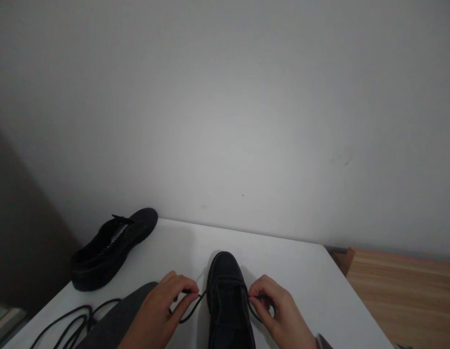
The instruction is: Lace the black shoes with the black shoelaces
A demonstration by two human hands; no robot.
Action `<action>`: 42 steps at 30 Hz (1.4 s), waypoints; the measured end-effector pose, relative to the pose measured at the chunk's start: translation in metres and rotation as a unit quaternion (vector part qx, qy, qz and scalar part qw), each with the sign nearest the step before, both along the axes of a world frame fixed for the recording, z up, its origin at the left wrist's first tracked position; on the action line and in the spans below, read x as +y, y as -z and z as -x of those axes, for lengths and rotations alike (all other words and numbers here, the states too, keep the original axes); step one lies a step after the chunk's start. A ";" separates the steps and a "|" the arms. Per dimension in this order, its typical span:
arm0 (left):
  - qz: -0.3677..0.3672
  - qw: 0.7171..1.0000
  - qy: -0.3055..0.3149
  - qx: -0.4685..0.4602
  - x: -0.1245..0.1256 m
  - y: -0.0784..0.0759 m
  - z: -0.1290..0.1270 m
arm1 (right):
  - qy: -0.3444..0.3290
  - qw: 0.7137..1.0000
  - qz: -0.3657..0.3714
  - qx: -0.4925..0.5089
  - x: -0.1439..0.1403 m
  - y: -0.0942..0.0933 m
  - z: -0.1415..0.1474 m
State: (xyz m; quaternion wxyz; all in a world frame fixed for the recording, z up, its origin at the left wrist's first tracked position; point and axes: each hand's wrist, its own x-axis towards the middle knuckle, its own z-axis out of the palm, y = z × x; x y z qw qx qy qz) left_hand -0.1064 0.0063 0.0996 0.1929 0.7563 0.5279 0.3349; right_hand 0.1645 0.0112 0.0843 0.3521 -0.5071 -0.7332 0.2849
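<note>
Pinching a lace end (190, 306) in my left hand (162, 310) and one in my right hand (279, 315); shoe (227, 295) lies between them, toe pointing away.

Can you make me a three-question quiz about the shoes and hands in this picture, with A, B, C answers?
1. Where is the second black shoe?
A. far left of the table
B. on the floor
C. on a chair

2. How many shoes are there?
A. one
B. two
C. four

3. What are the left hand and right hand doing?
A. resting flat
B. waving
C. pinching the lace ends of the near shoe

Answers: 1 A, it lies on the white table near the wall. 2 B, two black shoes show. 3 C, each grip pinches a lace.
</note>
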 end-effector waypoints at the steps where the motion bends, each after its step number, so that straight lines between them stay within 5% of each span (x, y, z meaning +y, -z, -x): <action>1: 0.006 1.000 0.002 -0.006 0.001 0.004 -0.003 | 0.000 1.000 -0.003 0.001 0.000 0.001 0.001; 20: 0.098 0.990 -0.007 -0.104 0.014 0.039 -0.025 | 0.010 1.000 0.008 0.015 0.001 0.009 0.004; 42: 0.151 0.968 -0.019 -0.201 0.013 0.034 -0.031 | 0.033 0.999 -0.017 0.011 0.004 0.016 0.002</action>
